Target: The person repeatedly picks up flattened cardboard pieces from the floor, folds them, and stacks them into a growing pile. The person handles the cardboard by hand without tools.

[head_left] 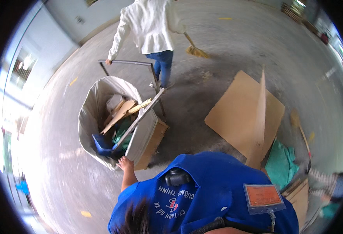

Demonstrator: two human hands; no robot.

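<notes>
My left hand (125, 163) is closed over the near rim of a large bin lined with a whitish sack (86, 117). Inside the bin lie cardboard scraps (118, 116), green cloth or sheeting and a blue dustpan (101, 145), whose long grey handle leans out over the right side. A brown board or carton side (152, 145) stands against the bin. To my right, a big folded cardboard sheet (233, 113) has one flap standing upright. My right hand is hidden, so whether it holds the cardboard does not show.
Ahead, a person in a white top (150, 27) grips the metal cart handle (126, 62) and carries a straw broom (196, 51). Green sheeting (281, 163) and more cardboard (298, 199) are at my right. Beyond them, another person's checkered sleeve (322, 179) shows near a second broom (295, 119).
</notes>
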